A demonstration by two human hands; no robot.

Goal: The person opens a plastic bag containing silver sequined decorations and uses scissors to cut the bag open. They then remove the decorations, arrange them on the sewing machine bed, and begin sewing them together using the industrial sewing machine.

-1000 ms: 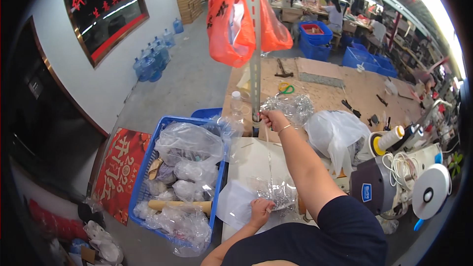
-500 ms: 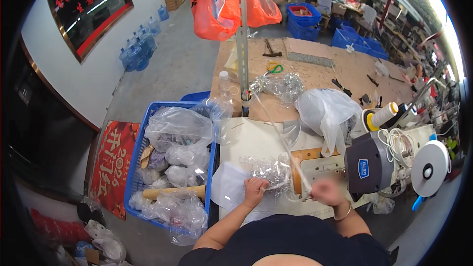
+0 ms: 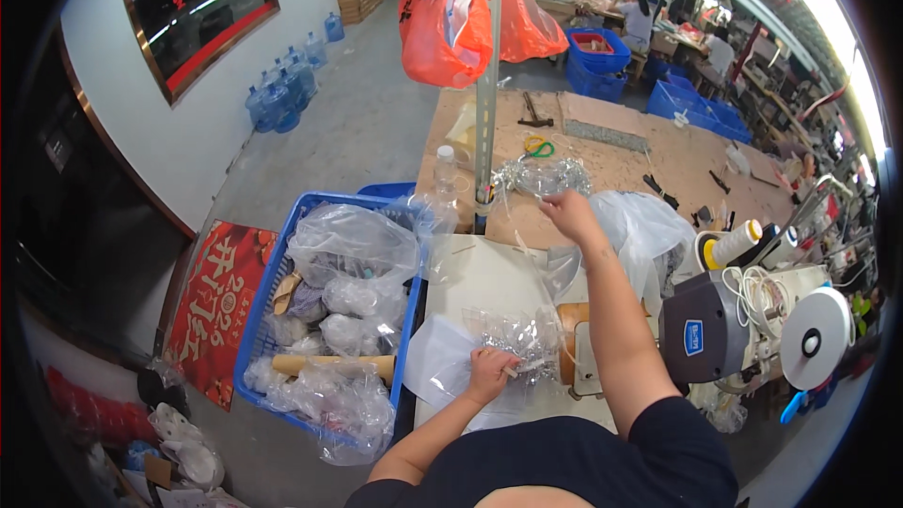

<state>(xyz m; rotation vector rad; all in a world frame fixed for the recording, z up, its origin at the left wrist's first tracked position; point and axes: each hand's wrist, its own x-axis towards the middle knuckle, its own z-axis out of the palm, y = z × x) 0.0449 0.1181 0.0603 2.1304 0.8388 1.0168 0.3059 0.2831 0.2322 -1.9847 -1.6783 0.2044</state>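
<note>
Since the last look, your right hand (image 3: 569, 216) has gone from beside the sewing machine (image 3: 691, 325) out over the worktop, near the far silvery bundle (image 3: 553, 175). Left hand (image 3: 494, 373) stays where it was, low on the near silvery bundle (image 3: 517, 331).

Bundles: two, one at each hand. Near one lies on the pale machine table (image 3: 451, 293); far one on the brown worktop (image 3: 691, 152), right of the one metal post (image 3: 486, 66).

Grip, left: narrow, your fingers curled on the near bundle's edge, a pale bit poking out. Grip, right: your fingertips drawn together; cannot tell whether they pinch anything.

One pale strip (image 3: 532, 259) slants across the table between your hands.

Beyond your right hand: one hammer (image 3: 537, 111), one pair of scissors (image 3: 540, 147) with green and yellow handles. One white plastic bag (image 3: 644, 226) sits beside your right forearm. Left of the table: one blue basket (image 3: 270, 296) of clear bags, one tan tube (image 3: 334, 365) across them. Two orange-red bags (image 3: 442, 33) hang at the post.
</note>
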